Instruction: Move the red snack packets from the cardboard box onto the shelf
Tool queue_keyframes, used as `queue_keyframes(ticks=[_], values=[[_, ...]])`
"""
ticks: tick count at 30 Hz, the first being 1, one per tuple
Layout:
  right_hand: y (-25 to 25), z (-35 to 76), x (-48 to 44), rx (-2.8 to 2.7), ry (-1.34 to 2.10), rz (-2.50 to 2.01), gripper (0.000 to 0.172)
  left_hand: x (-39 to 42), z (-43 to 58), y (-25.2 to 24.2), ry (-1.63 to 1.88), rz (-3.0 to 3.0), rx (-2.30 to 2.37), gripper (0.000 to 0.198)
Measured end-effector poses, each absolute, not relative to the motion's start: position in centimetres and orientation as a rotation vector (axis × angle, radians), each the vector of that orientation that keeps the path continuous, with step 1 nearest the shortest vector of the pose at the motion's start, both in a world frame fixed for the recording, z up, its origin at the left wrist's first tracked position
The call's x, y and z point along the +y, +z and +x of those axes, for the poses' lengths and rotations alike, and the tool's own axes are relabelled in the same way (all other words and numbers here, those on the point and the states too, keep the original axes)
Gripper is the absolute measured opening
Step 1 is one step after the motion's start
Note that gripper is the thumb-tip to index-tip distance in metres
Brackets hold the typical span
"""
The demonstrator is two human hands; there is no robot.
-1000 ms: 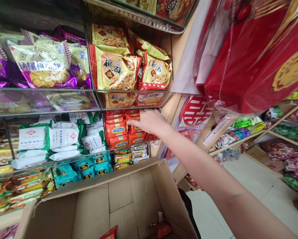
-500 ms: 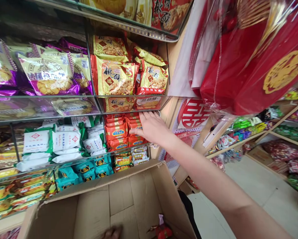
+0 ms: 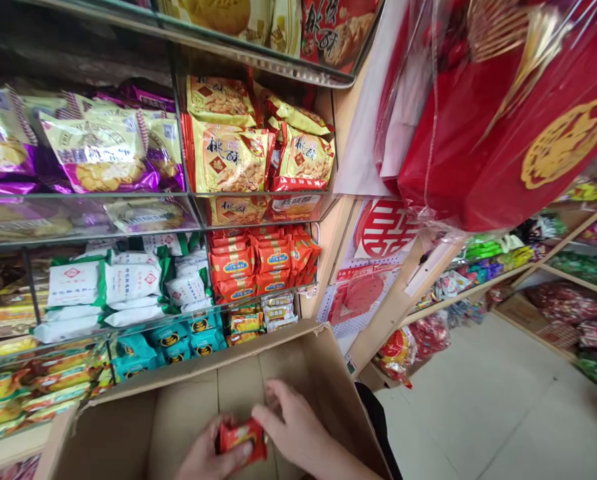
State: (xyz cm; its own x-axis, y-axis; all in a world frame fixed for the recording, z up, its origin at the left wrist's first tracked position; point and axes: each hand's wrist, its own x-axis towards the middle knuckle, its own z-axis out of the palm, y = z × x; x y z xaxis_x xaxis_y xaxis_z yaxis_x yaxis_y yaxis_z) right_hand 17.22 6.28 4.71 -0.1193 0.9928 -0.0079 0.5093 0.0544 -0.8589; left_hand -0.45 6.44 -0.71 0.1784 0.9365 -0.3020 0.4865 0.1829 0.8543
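Note:
Inside the cardboard box (image 3: 188, 417), my left hand (image 3: 211, 450) grips a small red snack packet (image 3: 242, 441) between thumb and fingers. My right hand (image 3: 298, 427) is close beside it, its thumb at the packet's upper right corner. The right fingers are curved and stand apart from the thumb; I see nothing between them. On the shelf beyond the box, similar red packets (image 3: 273, 260) are stacked in rows. White and green packets (image 3: 131, 280) sit to their left.
Glass shelves hold yellow-red biscuit packs (image 3: 231, 157) and purple-cream packs (image 3: 98, 150) above, with teal packets (image 3: 171, 343) lower down. A red bag in clear plastic (image 3: 478, 147) hangs at upper right. Tiled floor (image 3: 468, 407) and more shelves lie to the right.
My right hand has come down from the stacked red packets on the shelf into the box. My left hand has risen into fuller view, now gripping a red packet.

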Motion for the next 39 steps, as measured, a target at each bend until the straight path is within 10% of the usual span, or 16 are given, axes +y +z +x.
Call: queue_keyframes(ticks=[6,19,39], values=[[7.8,17.2,7.5,-1.309,0.882,-1.448,0.037,6.7,4.0,8.8,1.142,1.157,1.317,0.032],[9.7,17.1,6.8,-1.223,0.764,-1.400,0.034,6.1,4.6,10.2,1.387,1.013,1.409,0.028],[12.5,19.1,6.8,-1.242,1.162,-1.019,0.030,5.9,4.5,13.9,0.941,0.929,1.046,0.042]])
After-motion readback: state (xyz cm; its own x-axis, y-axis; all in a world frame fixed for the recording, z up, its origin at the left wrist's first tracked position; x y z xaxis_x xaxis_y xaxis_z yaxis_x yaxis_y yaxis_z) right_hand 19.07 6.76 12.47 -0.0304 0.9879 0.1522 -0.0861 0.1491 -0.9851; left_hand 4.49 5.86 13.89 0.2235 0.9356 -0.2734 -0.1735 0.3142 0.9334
